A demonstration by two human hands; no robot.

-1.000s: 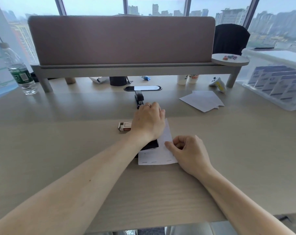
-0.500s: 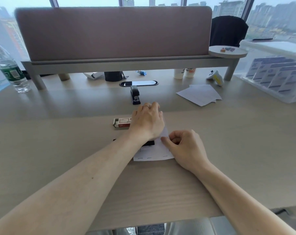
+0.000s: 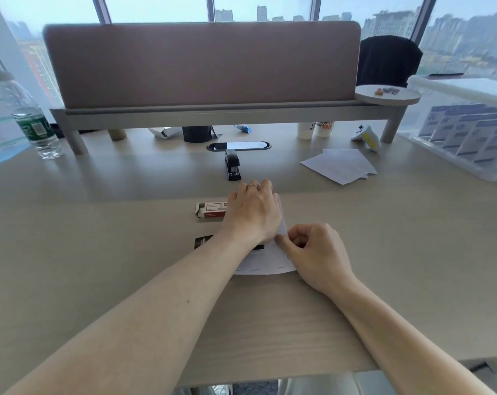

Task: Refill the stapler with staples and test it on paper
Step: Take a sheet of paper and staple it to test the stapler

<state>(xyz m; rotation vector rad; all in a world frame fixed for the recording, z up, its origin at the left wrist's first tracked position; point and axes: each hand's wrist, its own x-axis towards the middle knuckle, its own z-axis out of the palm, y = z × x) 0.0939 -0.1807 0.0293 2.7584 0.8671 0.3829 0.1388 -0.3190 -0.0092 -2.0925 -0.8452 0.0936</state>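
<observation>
My left hand [image 3: 253, 215] lies palm down on a black stapler [image 3: 203, 242] in the middle of the desk. Only the stapler's left end and a sliver by my wrist show. The stapler sits over a small white sheet of paper [image 3: 265, 266] with a row of staples along its near edge. My right hand [image 3: 317, 252] pinches the paper's right edge between thumb and fingers. A red and white staple box [image 3: 210, 210] lies just left of my left hand, touching the desk.
A second black stapler [image 3: 232, 166] lies farther back by the cable slot [image 3: 238, 145]. Loose white sheets [image 3: 340, 165] lie at the back right, a water bottle [image 3: 32, 121] at the far left, a clear plastic bin [image 3: 466, 132] at the right edge.
The stapler's left end now sticks out beyond my left wrist. My right hand has closed tighter on the paper's edge. The view has shifted slightly.
</observation>
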